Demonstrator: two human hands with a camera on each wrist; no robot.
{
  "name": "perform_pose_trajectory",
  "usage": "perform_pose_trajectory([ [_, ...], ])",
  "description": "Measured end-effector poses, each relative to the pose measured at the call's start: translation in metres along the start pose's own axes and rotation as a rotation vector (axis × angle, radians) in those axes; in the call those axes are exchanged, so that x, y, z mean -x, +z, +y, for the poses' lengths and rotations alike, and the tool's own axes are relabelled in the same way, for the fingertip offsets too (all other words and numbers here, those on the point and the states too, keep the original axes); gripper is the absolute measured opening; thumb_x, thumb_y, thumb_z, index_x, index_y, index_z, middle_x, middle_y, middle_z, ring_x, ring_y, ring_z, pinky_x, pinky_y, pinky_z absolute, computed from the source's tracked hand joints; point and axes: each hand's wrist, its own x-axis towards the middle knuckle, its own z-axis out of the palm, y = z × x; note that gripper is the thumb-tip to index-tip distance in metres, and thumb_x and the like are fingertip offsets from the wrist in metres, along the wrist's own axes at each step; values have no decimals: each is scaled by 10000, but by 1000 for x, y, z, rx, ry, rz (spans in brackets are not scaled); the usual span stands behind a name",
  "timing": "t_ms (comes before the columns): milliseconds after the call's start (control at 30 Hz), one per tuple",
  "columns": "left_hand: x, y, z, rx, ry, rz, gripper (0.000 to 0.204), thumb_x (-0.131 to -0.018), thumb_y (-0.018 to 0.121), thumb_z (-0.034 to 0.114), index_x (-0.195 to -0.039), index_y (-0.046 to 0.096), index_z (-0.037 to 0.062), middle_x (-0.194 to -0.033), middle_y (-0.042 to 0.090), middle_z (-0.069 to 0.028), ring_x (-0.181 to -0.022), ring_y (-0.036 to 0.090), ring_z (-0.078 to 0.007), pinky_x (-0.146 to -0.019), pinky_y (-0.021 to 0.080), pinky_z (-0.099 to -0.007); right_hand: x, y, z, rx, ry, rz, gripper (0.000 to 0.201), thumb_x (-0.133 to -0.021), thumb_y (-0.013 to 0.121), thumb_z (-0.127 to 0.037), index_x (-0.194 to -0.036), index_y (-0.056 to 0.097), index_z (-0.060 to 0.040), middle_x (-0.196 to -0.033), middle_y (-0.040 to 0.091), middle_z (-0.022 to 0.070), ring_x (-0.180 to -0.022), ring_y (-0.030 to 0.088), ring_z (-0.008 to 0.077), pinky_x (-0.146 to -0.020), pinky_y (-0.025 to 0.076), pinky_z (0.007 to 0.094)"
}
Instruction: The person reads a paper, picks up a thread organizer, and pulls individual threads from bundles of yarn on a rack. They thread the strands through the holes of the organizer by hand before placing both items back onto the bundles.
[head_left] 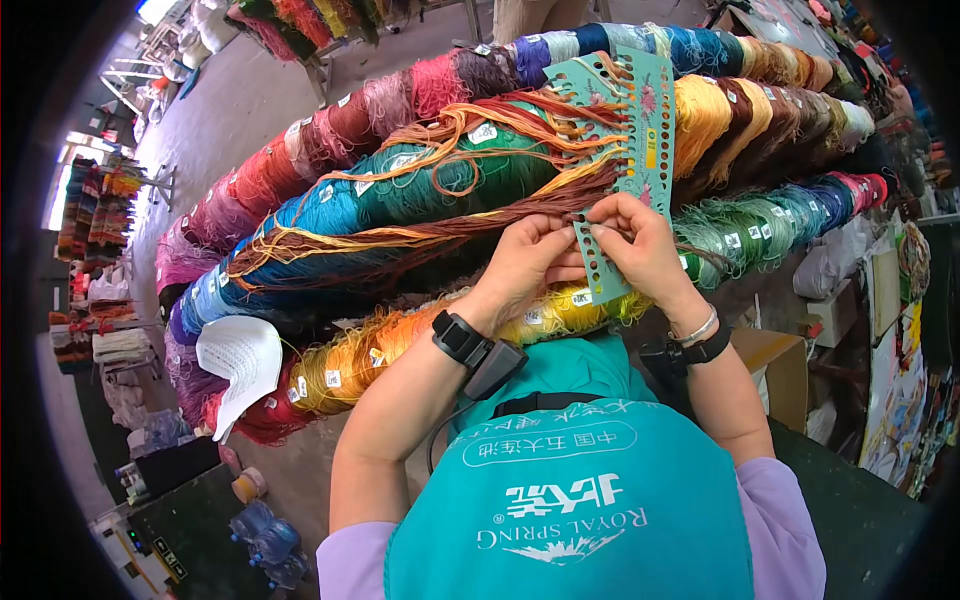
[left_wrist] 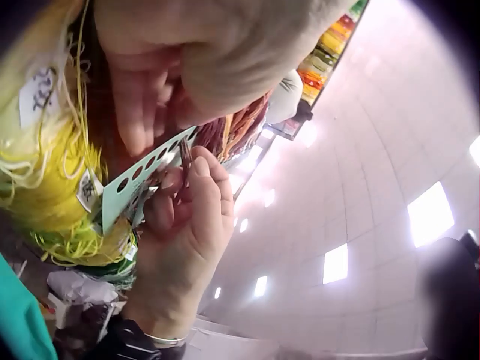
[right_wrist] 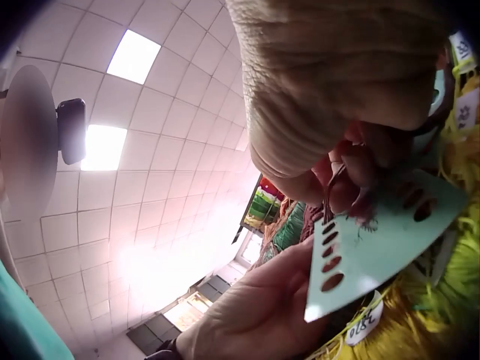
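Observation:
A long teal card with holes along its edges [head_left: 648, 150] lies across the thread bundles, with brown, orange and yellow strands [head_left: 440, 232] fastened along its left edge. My left hand [head_left: 525, 262] holds the card's lower left edge, some fingers behind it; the right wrist view shows this hand [right_wrist: 259, 304] under the card [right_wrist: 390, 240]. My right hand [head_left: 645, 250] is over the card's lower part. In the left wrist view the right hand [left_wrist: 191, 214] pinches a thin brown strand [left_wrist: 186, 152] at a hole. The right fingertips are partly hidden in the right wrist view.
Long rows of coloured thread with white tags [head_left: 330, 210] lie beneath and around the card. A white paper [head_left: 240, 365] hangs at the left end. A cardboard box [head_left: 770, 365] is at the right, water bottles [head_left: 268, 540] at lower left.

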Motion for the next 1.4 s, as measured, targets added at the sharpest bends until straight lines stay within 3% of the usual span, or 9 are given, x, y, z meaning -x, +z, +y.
perform_pose_trajectory([
  [167, 23, -13, 14, -336, 75, 200, 115, -958, 602, 120, -1007, 583, 18, -944, 640, -40, -878, 698, -155, -745, 588, -256, 0, -1, -7, 208, 1, -34, 174, -846, 680, -123, -965, 607, -20, -606, 596, 47, -541, 541, 112, -535, 424, 274],
  [367, 37, -4, 22, -269, 14, 187, 114, -926, 634, 125, -996, 592, 44, -891, 626, -11, -778, 664, -114, -685, 559, -228, 1, 7, -17, 406, -116, -11, 252, -826, 712, -249, -935, 598, -52, -596, 606, 106, -560, 613, 294, -531, 451, 380],
  [567, 40, 9, 16, -295, 148, 69, 99, -929, 622, 149, -973, 596, 64, -746, 570, 14, -621, 553, -77, -564, 423, -202, 1, 14, -25, 571, -144, -6, 293, -801, 727, -263, -962, 578, -69, -609, 609, 103, -595, 623, 333, -543, 456, 430],
  [667, 40, 15, 17, -203, 136, 15, 80, -939, 603, 147, -962, 595, 71, -704, 526, 26, -583, 502, -76, -543, 388, -206, 0, 15, -19, 607, -198, -2, 293, -800, 720, -257, -976, 577, -71, -611, 604, 103, -608, 624, 336, -549, 451, 439],
  [967, 40, 7, 19, 346, -28, -20, 111, -984, 562, 191, -1023, 546, 89, -661, 370, 68, -556, 360, -42, -501, 302, -205, 0, 7, -27, 388, -43, -64, 305, -807, 718, -272, -977, 572, -65, -618, 608, 111, -610, 626, 323, -545, 446, 422],
  [1167, 47, 22, 14, -227, 109, -75, 148, -983, 541, 185, -1001, 607, 53, -621, 448, 46, -498, 417, -57, -471, 342, -210, -3, 14, -14, 500, -122, 8, 357, -835, 721, -351, -961, 564, -56, -633, 626, 99, -603, 639, 273, -537, 450, 385],
  [1267, 43, 18, 19, -247, 74, -6, 161, -976, 542, 167, -978, 634, 34, -619, 510, 18, -475, 451, -73, -466, 370, -209, -3, 9, -23, 208, 27, -98, 399, -853, 714, -399, -979, 566, -50, -616, 606, 73, -562, 610, 224, -529, 437, 357],
  [1300, 38, 16, 19, -268, 104, 59, 186, -983, 544, 172, -988, 663, 29, -630, 541, 15, -479, 462, -79, -487, 401, -199, -4, 8, -21, 232, 10, -108, 395, -856, 717, -385, -999, 567, -48, -606, 587, 60, -550, 585, 201, -526, 427, 347],
  [1400, 25, 21, 17, -630, 257, 125, 189, -972, 567, 159, -1021, 679, 15, -715, 592, -8, -584, 530, -99, -548, 447, -226, -4, 1, -16, 237, -19, -136, 387, -860, 726, -328, -1066, 567, -41, -581, 527, 26, -527, 509, 143, -519, 395, 315],
])
